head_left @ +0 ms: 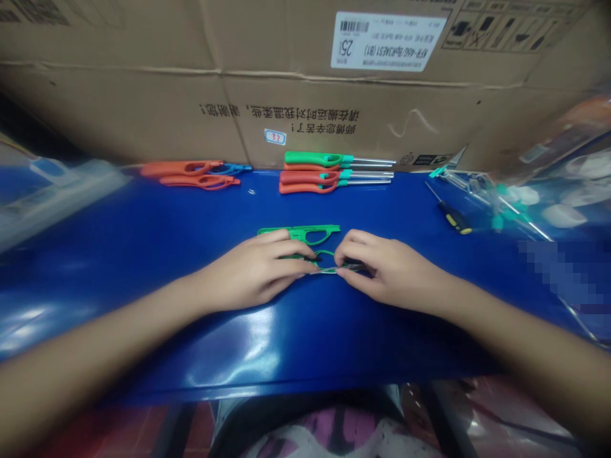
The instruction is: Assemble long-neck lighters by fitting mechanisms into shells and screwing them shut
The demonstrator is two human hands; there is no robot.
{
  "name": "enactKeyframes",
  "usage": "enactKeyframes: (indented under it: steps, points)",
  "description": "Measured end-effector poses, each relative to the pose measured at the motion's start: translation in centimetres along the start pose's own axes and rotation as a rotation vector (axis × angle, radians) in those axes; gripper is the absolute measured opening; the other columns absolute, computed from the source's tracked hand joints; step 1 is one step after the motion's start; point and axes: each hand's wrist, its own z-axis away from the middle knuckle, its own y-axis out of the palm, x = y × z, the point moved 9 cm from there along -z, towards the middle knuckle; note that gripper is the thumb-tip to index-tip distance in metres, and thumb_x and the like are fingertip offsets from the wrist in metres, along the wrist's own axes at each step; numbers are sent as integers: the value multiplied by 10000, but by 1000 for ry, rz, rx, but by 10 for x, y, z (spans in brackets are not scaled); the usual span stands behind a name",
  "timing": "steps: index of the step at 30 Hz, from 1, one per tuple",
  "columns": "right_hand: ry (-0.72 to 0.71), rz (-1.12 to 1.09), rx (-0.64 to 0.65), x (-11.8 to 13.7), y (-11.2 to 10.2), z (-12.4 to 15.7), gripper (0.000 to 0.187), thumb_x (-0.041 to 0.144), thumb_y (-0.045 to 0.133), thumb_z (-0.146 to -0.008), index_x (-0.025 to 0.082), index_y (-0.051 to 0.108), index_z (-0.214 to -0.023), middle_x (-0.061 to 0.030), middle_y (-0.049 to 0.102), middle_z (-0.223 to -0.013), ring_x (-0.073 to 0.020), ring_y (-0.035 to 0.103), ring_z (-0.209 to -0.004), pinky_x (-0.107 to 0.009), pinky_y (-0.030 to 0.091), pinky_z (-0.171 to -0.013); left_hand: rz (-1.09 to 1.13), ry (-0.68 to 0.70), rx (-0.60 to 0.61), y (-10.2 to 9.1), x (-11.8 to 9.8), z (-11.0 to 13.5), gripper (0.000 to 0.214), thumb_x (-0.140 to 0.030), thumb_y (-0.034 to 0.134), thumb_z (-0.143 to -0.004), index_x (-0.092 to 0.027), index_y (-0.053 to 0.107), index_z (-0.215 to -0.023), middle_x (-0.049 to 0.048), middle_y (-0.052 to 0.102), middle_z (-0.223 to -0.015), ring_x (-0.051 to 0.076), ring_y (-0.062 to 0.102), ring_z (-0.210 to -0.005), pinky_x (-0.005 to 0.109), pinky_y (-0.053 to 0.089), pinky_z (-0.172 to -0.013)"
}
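green piece (pixel 326 252) sits in both hands (pixel 267 264) (pixel 389 267) before upside-down "kfr" label (pixel 389 41).

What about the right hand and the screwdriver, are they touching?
Apart. The head view shows blue table between the right hand and the screwdriver.
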Motion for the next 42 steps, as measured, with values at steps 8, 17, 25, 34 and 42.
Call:
enactKeyframes:
  steps: [8, 17, 25, 34, 42]
  points:
    - [-56, 188, 45, 5, 2, 0, 122, 320, 520, -1003, 207, 562, -996, -19, 581, -1037, -119, 508, -676, -266, 318, -563, -4, -31, 29, 3, -7, 1, 317, -185, 506, -1003, -231, 648, -1283, 89, 658, -1267, 243, 598, -1160, 394, 517, -986]
    - [-217, 287, 3, 12, 4, 3, 239, 333, 420, -1047, 197, 615, -1022, -43, 607, -1071, -122, 536, -692, -276, 320, -555, -16, -31, 9, 2, -8, 2, 317, -197, 479, -1021, -210, 652, -1286, 85, 668, -1262, 240, 609, -1123, 386, 537, -943]
    - [-278, 331, 87, 16, 12, 4, 272, 270, 352, -1064, 164, 603, -1051, -55, 630, -993, -135, 513, -660, -295, 319, -573, 16, -24, 18, 3, -9, 0, 315, -197, 485, -1017, -213, 665, -1275, 99, 676, -1240, 236, 619, -1082, 378, 542, -925]
    - [-158, 28, 61, 7, 6, -1, 149, 261, 460, -1027, 198, 594, -1034, -36, 620, -1017, -150, 583, -849, -273, 403, -697, -11, -5, 19, 1, -11, 0, 305, -205, 508, -1012, -219, 678, -1265, 92, 687, -1201, 234, 627, -1046, 369, 545, -893]
    - [-132, -138, 3, 8, 0, -4, 85, 192, 563, -960, 192, 647, -960, -18, 640, -931, -113, 522, -721, -254, 389, -679, -134, 18, 40, 2, -17, -1, 296, -223, 485, -1027, -200, 699, -1229, 84, 695, -1202, 237, 632, -1017, 370, 554, -867]
